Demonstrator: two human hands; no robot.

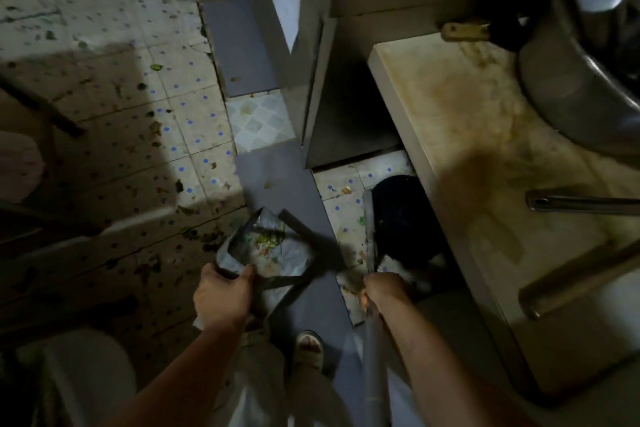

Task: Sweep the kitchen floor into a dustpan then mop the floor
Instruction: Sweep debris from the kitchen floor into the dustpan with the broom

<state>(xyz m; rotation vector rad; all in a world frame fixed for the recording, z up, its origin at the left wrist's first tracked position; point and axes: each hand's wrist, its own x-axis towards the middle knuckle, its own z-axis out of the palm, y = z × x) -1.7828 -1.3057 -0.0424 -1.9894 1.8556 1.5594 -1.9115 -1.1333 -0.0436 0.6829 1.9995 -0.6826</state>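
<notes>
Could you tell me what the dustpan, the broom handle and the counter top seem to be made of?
Dustpan: probably thin sheet metal, dull grey with creased, reflective patches. Broom handle: a smooth grey tube, plastic or coated metal; the look leaves it open. Counter top: pale stone or laminate, matt, stained brown. Left hand holds the dustpan, right hand the handle.

the dustpan point(266, 250) is a dented grey metal box, open side up, tilted above the floor, with green and yellow scraps lying in it. the broom handle point(372, 350) is a grey pole running down toward a dark bucket. the tiled floor point(121, 121) is littered with scraps.
</notes>
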